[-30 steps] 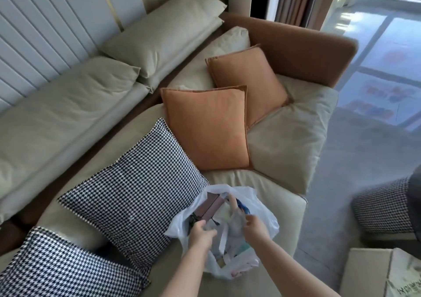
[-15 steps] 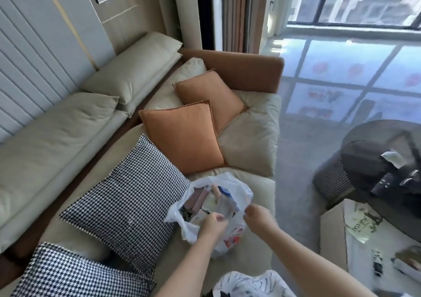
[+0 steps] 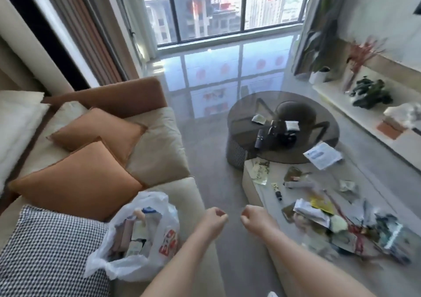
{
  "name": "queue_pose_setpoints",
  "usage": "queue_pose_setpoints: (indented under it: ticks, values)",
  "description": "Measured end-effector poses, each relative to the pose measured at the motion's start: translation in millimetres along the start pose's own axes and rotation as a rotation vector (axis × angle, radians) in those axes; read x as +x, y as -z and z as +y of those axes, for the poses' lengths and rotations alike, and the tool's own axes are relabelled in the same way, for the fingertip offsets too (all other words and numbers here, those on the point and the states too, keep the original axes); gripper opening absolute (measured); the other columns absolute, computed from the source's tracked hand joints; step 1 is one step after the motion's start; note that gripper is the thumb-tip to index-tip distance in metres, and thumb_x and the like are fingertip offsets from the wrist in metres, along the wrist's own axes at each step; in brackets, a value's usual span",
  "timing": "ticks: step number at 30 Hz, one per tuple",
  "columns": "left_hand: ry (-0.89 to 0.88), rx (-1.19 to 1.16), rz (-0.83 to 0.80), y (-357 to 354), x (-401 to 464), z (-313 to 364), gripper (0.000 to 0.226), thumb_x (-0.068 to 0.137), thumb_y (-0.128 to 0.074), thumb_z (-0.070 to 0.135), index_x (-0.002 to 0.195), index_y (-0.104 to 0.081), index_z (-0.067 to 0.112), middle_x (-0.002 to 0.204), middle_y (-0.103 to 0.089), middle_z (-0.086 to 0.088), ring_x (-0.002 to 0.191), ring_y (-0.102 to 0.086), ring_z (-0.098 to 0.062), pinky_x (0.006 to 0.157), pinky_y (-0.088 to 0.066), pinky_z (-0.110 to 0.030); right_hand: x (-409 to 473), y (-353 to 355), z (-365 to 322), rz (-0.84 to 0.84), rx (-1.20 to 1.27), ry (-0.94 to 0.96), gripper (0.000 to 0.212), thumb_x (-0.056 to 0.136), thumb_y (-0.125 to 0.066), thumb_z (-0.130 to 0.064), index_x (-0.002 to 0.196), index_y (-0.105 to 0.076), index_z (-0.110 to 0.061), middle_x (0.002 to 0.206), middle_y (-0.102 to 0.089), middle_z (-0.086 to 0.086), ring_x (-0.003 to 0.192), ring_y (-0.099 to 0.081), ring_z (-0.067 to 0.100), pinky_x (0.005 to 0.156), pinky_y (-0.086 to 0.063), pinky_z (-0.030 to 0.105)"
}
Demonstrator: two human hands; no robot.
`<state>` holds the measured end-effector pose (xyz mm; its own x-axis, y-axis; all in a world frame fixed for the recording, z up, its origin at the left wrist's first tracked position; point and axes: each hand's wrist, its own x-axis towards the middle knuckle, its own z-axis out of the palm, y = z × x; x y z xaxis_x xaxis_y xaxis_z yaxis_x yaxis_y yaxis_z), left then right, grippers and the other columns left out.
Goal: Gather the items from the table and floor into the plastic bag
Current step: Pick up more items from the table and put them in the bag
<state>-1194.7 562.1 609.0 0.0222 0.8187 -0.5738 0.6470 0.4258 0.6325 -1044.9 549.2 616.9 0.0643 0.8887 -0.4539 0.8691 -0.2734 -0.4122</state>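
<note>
Plastic bag (image 3: pixel 136 242), lower left: thin, floppy, part-filled; likely lifts by rim. Left hand (image 3: pixel 213 220), right hand (image 3: pixel 256 219): curled, empty.

Daylight pours through the big window (image 3: pixel 218 9) at twelve o'clock, glaring off the glossy floor (image 3: pixel 205 123). Beige sofa (image 3: pixel 157 150) with orange cushions (image 3: pixel 77 182) at nine o'clock; a long low shelf (image 3: pixel 364 123) runs along the three o'clock wall.

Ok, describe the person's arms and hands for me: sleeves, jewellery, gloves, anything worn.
Both forearms are bare up to the bottom edge of the picture: no sleeves show. The left hand and the right hand wear no gloves, and no watch, bracelet or ring can be seen, though the picture is slightly blurred.
</note>
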Motion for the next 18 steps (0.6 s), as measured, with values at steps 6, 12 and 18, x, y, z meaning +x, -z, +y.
queue_pose_setpoints:
  ticks: [6, 12, 18]
  values:
    - [-0.160, 0.231, -0.154, -83.1, -8.1, 78.5, 0.026, 0.087, -0.057, 0.032, 0.105, -0.068, 0.017, 0.106, -0.071, -0.005, 0.099, -0.066, -0.023, 0.085, -0.051, -0.028, -28.1, 38.3, 116.8, 0.133, 0.116, -0.221, 0.024, 0.090, -0.046, -0.030, 0.101, -0.064, -0.021, 0.112, -0.067, 0.005, 0.106, -0.060, 0.025, 0.079, -0.046, 0.030]
    - [-0.264, 0.355, -0.277, -195.3, -31.7, 148.1, 0.018, 0.086, -0.055, 0.025, 0.090, -0.069, 0.014, 0.094, -0.070, -0.010, 0.090, -0.066, -0.022, 0.081, -0.051, -0.028, -74.0, 64.6, 236.1, 0.228, 0.261, -0.426, 0.022, 0.090, -0.049, -0.031, 0.103, -0.065, -0.023, 0.111, -0.068, 0.003, 0.102, -0.062, 0.023, 0.082, -0.051, 0.029]
    - [-0.263, 0.393, -0.390, -308.9, -64.1, 192.3, 0.020, 0.087, -0.057, 0.027, 0.094, -0.070, 0.013, 0.094, -0.070, -0.007, 0.081, -0.064, -0.022, 0.075, -0.054, -0.031, -124.0, 79.3, 348.7, 0.248, 0.298, -0.584, 0.024, 0.091, -0.047, -0.032, 0.108, -0.062, -0.024, 0.113, -0.066, 0.003, 0.104, -0.061, 0.024, 0.075, -0.045, 0.026]
